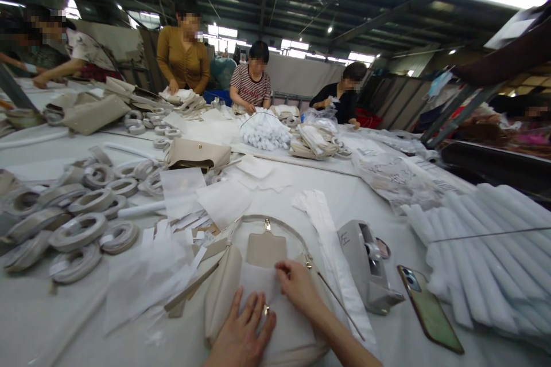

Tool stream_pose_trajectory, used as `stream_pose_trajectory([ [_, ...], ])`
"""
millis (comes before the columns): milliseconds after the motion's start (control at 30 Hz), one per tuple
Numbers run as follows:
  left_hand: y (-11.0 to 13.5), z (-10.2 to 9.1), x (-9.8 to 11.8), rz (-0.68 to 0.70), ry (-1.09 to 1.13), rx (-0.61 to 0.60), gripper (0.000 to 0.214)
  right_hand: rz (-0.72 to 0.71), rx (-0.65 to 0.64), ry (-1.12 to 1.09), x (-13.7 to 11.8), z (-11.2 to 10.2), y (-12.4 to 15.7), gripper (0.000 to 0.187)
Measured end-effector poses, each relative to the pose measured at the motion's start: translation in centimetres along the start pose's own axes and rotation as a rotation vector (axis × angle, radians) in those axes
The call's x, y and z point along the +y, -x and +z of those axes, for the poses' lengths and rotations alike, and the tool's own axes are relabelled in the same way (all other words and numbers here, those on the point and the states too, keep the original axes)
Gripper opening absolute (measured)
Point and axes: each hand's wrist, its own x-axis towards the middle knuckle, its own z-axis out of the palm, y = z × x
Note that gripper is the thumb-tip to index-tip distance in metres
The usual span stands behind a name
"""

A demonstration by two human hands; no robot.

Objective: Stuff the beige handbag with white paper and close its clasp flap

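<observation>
The left hand [241, 330] lies flat on the front of a beige handbag [262, 298]. Its grip is open, with the fingers spread apart. The right hand [297, 288] is just beside it, on the bag's top edge. Its fingertips [280, 268] are bent close together and touch thin white paper [258, 284] at the bag's mouth. I cannot tell if they pinch the paper. The bag sits on the table [47, 321] right in front of the person.

A thin gold strap [267, 218] curves over the bag. A tan tab [267, 249] with a small gold clip hangs at 12 o'clock from the hands. A tiny gold clasp [266, 309] shows between the hands, partly hidden by them.

At 1 o'clock sits a gray tape holder [365, 261], with the hand-written mark 左 on it. At 3 o'clock lies a phone [430, 316] in a shiny gold-green case, and past it is a big pile of white foam rolls [477, 258]. At 9 o'clock are many wrapped rings [77, 232] and torn paper strips [150, 272].

Far off at 12 o'clock, three co-workers [252, 71] stand at the same table with more bags. One wears a striped shirt with words on it, too small to read. Printed papers [396, 175] at 2 o'clock are too blurry to read as well.
</observation>
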Motion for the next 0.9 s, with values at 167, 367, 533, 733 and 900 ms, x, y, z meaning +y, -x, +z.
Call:
stream_pose_trajectory([
  [167, -0.4, 1.3, -0.4, 0.011, -0.118, 0.139, 0.050, 0.062, 0.053, -0.022, -2.0, -1.4, -8.4, 0.027],
  [367, -1.0, 2.0, -1.0, 0.027, -0.232, 0.236, 0.041, -0.024, 0.019, 0.035, -4.3, -1.7, -11.9, 0.019],
  [533, 0.0, 0.4, -0.4, -0.011, -0.069, 0.145, 0.057, -0.150, 0.084, 0.050, -4.3, -3.2, -7.6, 0.011],
  [733, 0.8, -1.2, 0.5, -0.070, 0.124, 0.085, 0.096, -0.469, 0.058, 0.107, -2.9, -2.7, 2.6, 0.015],
  [900, 0.8, -1.7, 0.7, -0.075, 0.151, 0.059, 0.100, -0.532, -0.138, 0.310, 0.4, 0.8, 6.3, 0.025],
])
